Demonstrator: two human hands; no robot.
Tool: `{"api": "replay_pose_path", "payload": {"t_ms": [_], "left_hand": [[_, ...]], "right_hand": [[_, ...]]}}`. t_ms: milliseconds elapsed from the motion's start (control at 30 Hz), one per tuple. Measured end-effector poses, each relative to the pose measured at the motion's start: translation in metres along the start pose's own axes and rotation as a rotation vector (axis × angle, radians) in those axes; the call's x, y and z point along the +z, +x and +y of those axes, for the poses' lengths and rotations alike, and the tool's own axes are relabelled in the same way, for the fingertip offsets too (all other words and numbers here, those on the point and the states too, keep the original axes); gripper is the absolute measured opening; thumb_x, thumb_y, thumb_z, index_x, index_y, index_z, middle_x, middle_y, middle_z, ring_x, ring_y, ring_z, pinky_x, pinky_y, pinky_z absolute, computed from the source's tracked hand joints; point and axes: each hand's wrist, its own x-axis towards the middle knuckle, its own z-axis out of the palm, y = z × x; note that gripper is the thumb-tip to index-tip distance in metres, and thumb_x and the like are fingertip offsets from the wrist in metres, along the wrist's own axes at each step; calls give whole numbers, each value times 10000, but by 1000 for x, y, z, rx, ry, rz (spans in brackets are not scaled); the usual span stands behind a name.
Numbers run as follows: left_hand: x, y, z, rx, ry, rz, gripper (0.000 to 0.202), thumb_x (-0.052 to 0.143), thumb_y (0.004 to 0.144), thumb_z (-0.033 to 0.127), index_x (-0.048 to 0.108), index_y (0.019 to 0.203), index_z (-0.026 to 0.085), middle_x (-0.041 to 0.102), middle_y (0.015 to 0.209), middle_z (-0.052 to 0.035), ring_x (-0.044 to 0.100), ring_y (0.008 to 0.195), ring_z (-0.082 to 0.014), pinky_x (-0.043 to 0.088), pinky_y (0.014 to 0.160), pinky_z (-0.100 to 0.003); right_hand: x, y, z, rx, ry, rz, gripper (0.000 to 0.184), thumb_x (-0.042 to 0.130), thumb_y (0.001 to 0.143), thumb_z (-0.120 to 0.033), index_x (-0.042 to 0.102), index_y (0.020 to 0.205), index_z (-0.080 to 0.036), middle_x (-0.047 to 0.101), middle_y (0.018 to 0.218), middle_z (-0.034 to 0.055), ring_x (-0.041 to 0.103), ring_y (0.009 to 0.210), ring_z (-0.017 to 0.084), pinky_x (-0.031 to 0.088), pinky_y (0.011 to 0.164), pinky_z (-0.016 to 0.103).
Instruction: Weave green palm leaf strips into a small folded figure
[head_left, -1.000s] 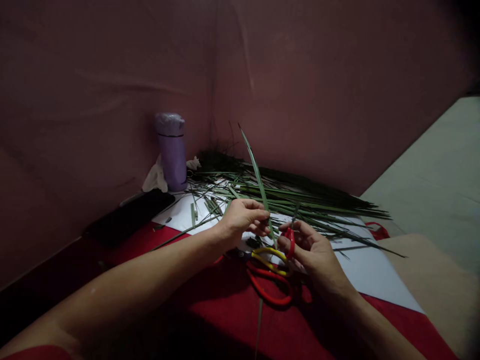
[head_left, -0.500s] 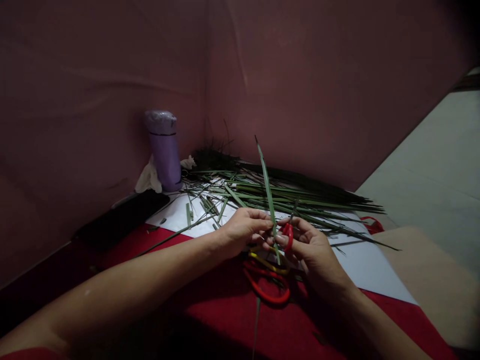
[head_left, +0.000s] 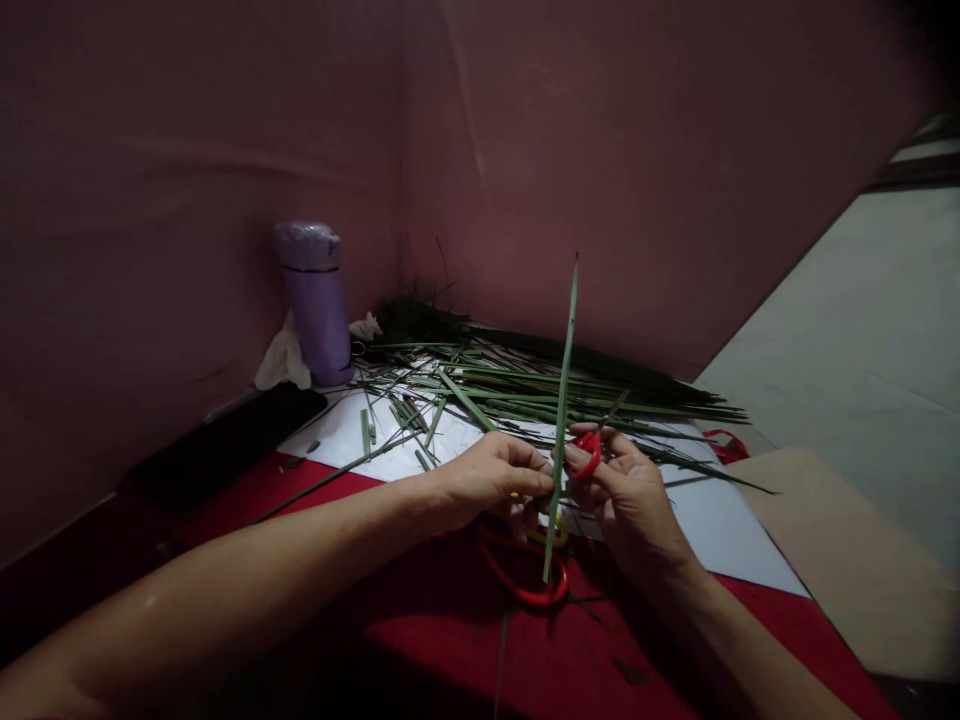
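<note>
A long narrow green leaf strip (head_left: pixel 564 380) stands nearly upright between my hands, its dark tip pointing up. My left hand (head_left: pixel 495 475) pinches it below the middle between thumb and fingers. In my right hand (head_left: pixel 637 500) is a small pair of red-handled scissors (head_left: pixel 589 458), blades pointing up and to the right. The right fingertips are close beside the strip; I cannot tell whether they touch it. Below my hands lies a larger red loop handle (head_left: pixel 551 600) with yellow inside, partly hidden by the left hand and the strip.
Many green leaf strips (head_left: pixel 517 385) and cut bits cover a white sheet (head_left: pixel 750 550) on a red cloth (head_left: pixel 420 620). A purple bottle (head_left: pixel 319 315) stands at the back left, near a crumpled tissue (head_left: pixel 283 360) and a dark flat object (head_left: pixel 225 440). Pink walls (head_left: pixel 570 180) enclose the back.
The leaf strip has swung from leaning left to nearly upright, its lower end now further down. My right hand with the small scissors has drawn slightly away from it. The view has shifted slightly.
</note>
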Motion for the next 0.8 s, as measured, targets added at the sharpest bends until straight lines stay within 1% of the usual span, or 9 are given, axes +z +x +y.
{"api": "replay_pose_path", "payload": {"t_ms": [100,233,333,467,633,733,800], "left_hand": [[0,-1,1,16,46,11,179,569,688,274,525,654,104,521,542,-1,468,416,-67,412,391,-179],[0,-1,1,6,73,-39,164,558,697,257,522,650,104,504,539,4,465,433,-68,427,404,-186],[-1,-1,1,1,49,-96,140,551,702,239,525,667,106,513,561,-1,483,453,-75,437,416,-191],[-4,-2,0,-9,-22,-166,107,549,701,214,521,684,112,527,586,-7,490,459,-76,412,397,-173],[-5,-3,-1,-54,-40,-189,101,567,685,201,518,699,113,528,605,-11,484,454,-74,387,382,-162],[-6,-3,-1,-92,-78,-201,107,577,677,197,523,711,111,524,605,-9,477,452,-69,390,387,-162],[-7,-4,-2,-92,-110,-209,108,581,671,190,524,718,111,524,603,-5,476,451,-67,409,401,-171]], "right_hand": [[-1,2,-1,-19,-2,18,332,722,616,-238,542,891,-201,505,626,-54,396,438,34,297,377,144],[-2,4,-2,32,13,-7,342,738,585,-197,556,873,-194,526,651,-45,438,473,42,336,401,145],[-2,2,-5,98,74,-40,350,735,577,-163,556,876,-196,520,655,-52,462,498,44,372,434,146],[0,-1,-11,183,113,-89,386,730,569,-156,540,902,-201,553,705,-36,526,573,74,433,504,175],[3,-3,-15,222,115,-126,427,740,515,-144,517,872,-216,542,670,-53,511,535,78,419,495,191],[4,-4,-17,244,99,-163,415,724,516,-154,508,864,-221,555,687,-41,527,565,105,426,511,218],[4,-5,-18,244,98,-171,400,706,529,-150,504,866,-223,563,700,-35,533,585,115,425,514,221]]}}
